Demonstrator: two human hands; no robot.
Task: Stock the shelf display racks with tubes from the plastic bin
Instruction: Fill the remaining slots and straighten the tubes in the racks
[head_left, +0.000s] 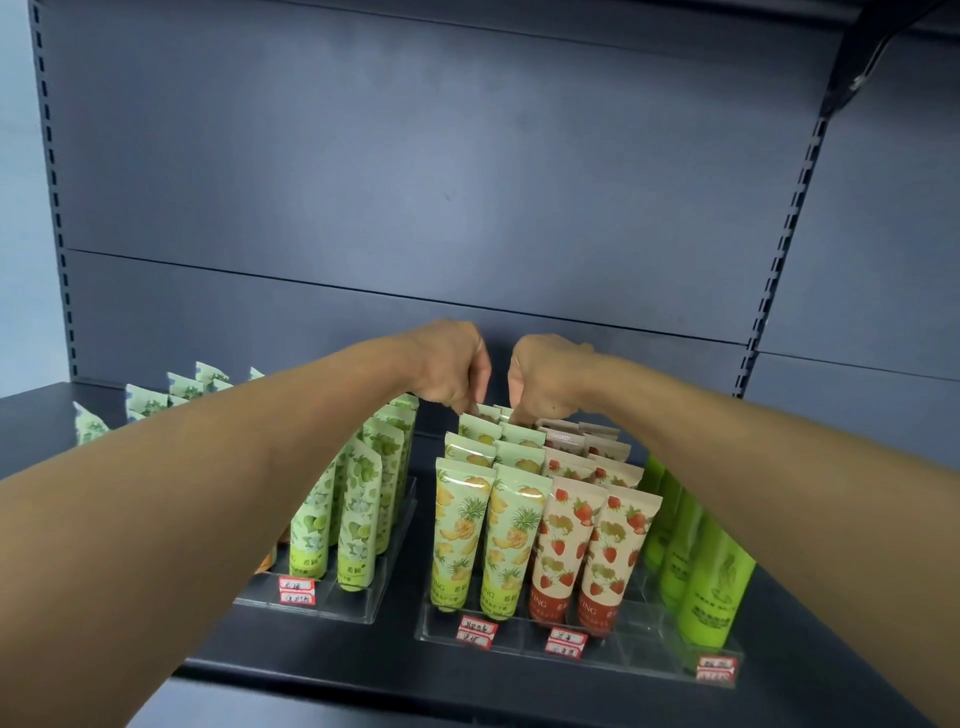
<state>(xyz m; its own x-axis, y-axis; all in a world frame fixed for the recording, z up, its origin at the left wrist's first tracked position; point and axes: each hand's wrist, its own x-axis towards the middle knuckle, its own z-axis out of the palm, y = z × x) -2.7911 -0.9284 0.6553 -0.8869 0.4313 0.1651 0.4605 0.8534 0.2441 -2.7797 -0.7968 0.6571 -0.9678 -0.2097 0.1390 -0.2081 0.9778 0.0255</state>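
Observation:
Two clear display racks stand on the dark shelf. The right rack (524, 642) holds rows of pineapple tubes (462, 525), strawberry tubes (561, 545) and plain green tubes (711, 577). The left rack (332, 608) holds green lime-pattern tubes (358, 519). My left hand (452, 364) and my right hand (545, 374) reach over the back of the pineapple rows, fingers curled down onto the rearmost pineapple tube tops (493, 413). Which hand actually grips a tube is hidden by the knuckles. The plastic bin is out of view.
More pale green tubes (150, 400) stand at the back left, partly behind my left forearm. Red-and-white price labels (475, 631) sit on the rack fronts. The shelf's back panel and slotted uprights (774, 291) rise behind; a bracket hangs at top right.

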